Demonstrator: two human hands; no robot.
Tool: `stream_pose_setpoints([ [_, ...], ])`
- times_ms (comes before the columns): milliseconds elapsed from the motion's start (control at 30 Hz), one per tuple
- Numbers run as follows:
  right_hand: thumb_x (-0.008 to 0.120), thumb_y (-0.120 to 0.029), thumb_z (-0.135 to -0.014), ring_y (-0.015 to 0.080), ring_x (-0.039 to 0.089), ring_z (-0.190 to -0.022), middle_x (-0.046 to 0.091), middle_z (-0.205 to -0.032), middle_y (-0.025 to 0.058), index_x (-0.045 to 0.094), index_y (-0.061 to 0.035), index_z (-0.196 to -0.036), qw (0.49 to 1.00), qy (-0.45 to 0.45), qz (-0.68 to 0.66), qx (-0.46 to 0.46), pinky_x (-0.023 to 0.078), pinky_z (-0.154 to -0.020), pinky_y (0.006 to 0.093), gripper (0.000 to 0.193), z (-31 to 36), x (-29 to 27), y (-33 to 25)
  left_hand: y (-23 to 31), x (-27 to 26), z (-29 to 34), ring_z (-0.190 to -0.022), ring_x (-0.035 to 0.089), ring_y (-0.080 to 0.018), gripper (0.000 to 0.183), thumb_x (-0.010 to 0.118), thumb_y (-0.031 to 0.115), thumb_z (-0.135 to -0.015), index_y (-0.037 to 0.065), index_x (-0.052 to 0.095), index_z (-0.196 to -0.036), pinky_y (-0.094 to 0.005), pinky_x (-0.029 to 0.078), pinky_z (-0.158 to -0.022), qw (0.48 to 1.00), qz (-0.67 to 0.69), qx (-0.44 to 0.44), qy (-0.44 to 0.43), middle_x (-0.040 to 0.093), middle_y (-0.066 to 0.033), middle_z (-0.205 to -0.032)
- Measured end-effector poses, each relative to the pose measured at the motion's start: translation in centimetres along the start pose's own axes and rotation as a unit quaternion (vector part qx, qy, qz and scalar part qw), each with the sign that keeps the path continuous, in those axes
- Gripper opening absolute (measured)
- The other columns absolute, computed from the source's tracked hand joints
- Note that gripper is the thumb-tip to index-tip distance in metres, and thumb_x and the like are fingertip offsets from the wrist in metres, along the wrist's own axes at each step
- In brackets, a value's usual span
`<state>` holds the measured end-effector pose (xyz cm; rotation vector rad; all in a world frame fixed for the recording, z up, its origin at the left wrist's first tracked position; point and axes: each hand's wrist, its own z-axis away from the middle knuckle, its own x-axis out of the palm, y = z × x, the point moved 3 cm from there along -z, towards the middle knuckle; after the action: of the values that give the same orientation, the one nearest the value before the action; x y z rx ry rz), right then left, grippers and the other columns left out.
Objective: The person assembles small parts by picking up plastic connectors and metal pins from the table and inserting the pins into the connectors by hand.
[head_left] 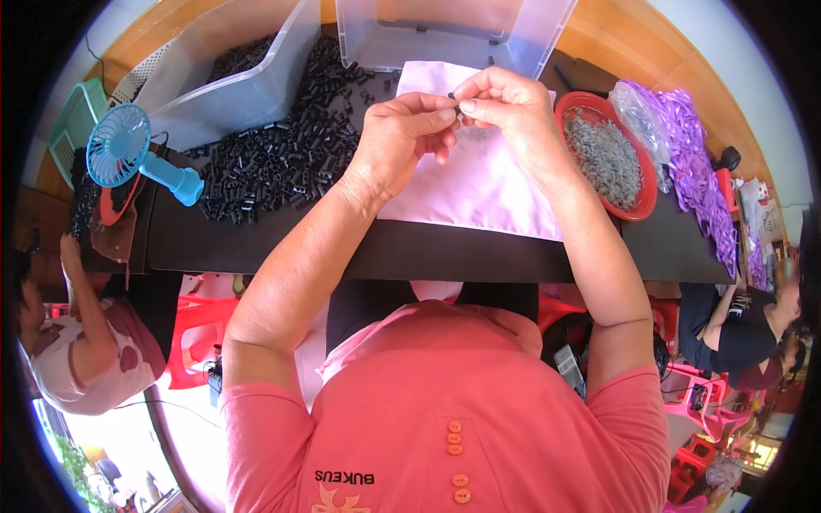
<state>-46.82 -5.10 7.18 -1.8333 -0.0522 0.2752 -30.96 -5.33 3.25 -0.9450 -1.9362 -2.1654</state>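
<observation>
The small black piece (452,97) was between the fingertips of both hands, above the upper part of the pale pink cloth (475,192). Thumb and forefinger of the left hand (389,137) were pinched on it from the left, and thumb and forefinger of the right hand (517,107) were pinched on it from the right, so the tips almost met. Both forearms reached forward and inward over the table edge, elbows bent and wide, with the left hand's lower fingers curled under. The fingertips covered most of the piece, therefore its full shape was hard to make out. The heap (274,167) of black parts lay left of the cloth, the red bowl (647,203) right of it. The clear bin (462,43) behind was cut off by the upper edge.
</observation>
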Motion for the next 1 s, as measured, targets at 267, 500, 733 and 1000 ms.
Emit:
stream_pose_setpoints([
  [267,0.067,-0.006,-0.083,0.0087,0.056,-0.066,0.062,-0.075,0.0026,0.065,-0.0009,-0.092,0.999,-0.018,0.027,0.028,0.045,-0.061,0.0224,0.01,-0.3,-0.2,-0.2,0.2,0.4,0.3,-0.069,0.062,-0.0169,0.012,0.06,0.0,-0.089,-0.006,0.062,-0.1,-0.0272,0.049,-0.056,0.996,-0.082,0.029,0.009,0.065,-0.0117,-0.085],
  [500,0.068,-0.003,-0.081,0.0107,0.059,-0.07,0.063,-0.079,0.0034,0.064,-0.0004,-0.093,0.999,0.011,0.038,-0.02,0.048,-0.064,0.0249,0.013,0.2,0.6,-0.2,0.2,-0.5,-0.2,-0.068,0.064,-0.0211,0.01,0.061,-0.003,-0.087,-0.009,0.062,-0.096,-0.0291,0.05,-0.054,0.999,0.029,-0.003,0.014,0.067,-0.0157,-0.085],
  [733,0.068,0.006,-0.071,0.0226,0.065,-0.074,0.059,-0.086,0.009,0.062,-0.0037,-0.095,0.927,0.039,0.272,-0.255,0.053,-0.067,0.0304,0.026,1.5,2.3,-0.3,-0.5,-0.8,-0.2,-0.071,0.066,-0.0229,0.012,0.061,-0.001,-0.087,-0.008,0.063,-0.097,-0.03,0.05,-0.057,0.996,0.083,-0.037,0.011,0.067,-0.0157,-0.086],
  [1000,0.067,0.006,-0.073,0.0222,0.065,-0.079,0.059,-0.089,0.0088,0.062,-0.0007,-0.094,0.926,-0.012,0.289,-0.244,0.054,-0.071,0.0311,0.022,2.7,1.8,-1.5,-0.7,-0.4,0.3,-0.067,0.065,-0.0196,0.011,0.063,0.001,-0.089,-0.007,0.064,-0.096,-0.0279,0.051,-0.054,0.998,0.024,-0.058,-0.002,0.067,-0.0132,-0.083],
])
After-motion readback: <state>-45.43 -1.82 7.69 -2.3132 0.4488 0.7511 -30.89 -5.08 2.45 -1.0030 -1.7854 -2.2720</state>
